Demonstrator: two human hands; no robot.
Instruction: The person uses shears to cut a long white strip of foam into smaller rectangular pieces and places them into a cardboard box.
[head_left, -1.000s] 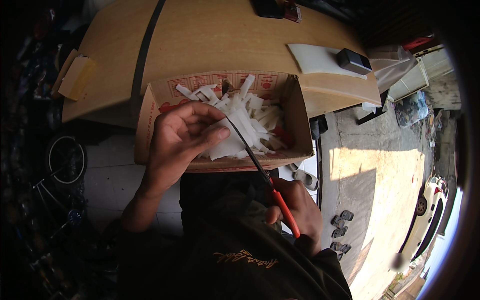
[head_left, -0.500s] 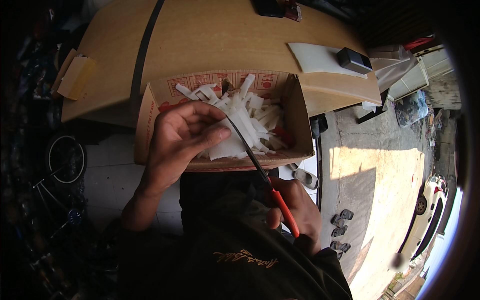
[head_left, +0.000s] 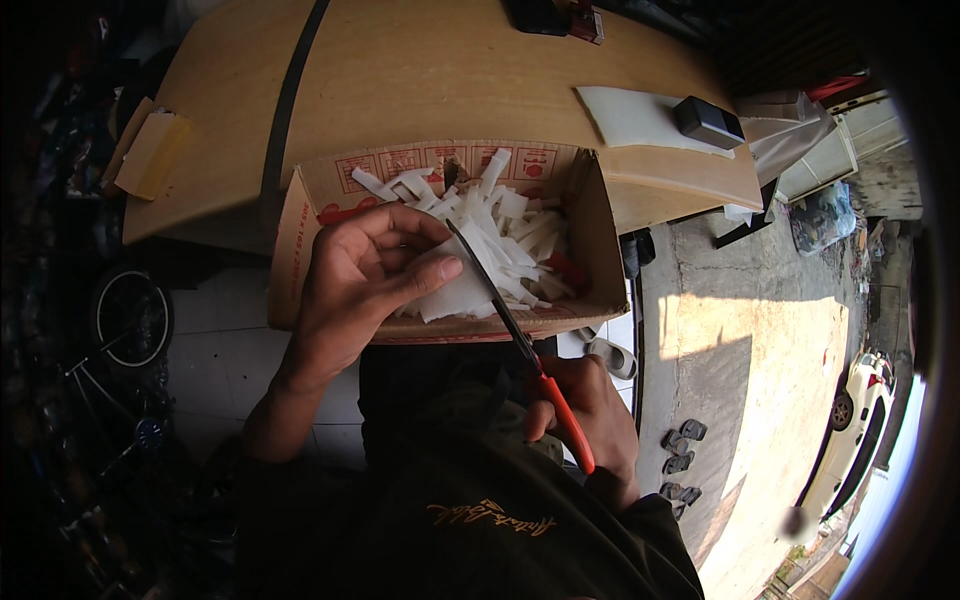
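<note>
Between the thumb and fingers of my left hand is a white foam sheet, held over the near side of an open cardboard box. My right hand grips a pair of scissors with red handles and dark blades. The blades lie along the sheet's right part, their tips close to my left fingertips. Many cut white strips fill the box in a loose heap. The scissors' finger loops are partly hidden by my right hand.
The box rests against the near edge of a wooden table. At its right lies a white sheet under a dark block. A small carton sits at the left. A bicycle wheel and slippers show below.
The scissor blades have closed together a little and tilted slightly along the sheet. My right hand has shifted slightly left, while my left hand has stayed nearly in place.
</note>
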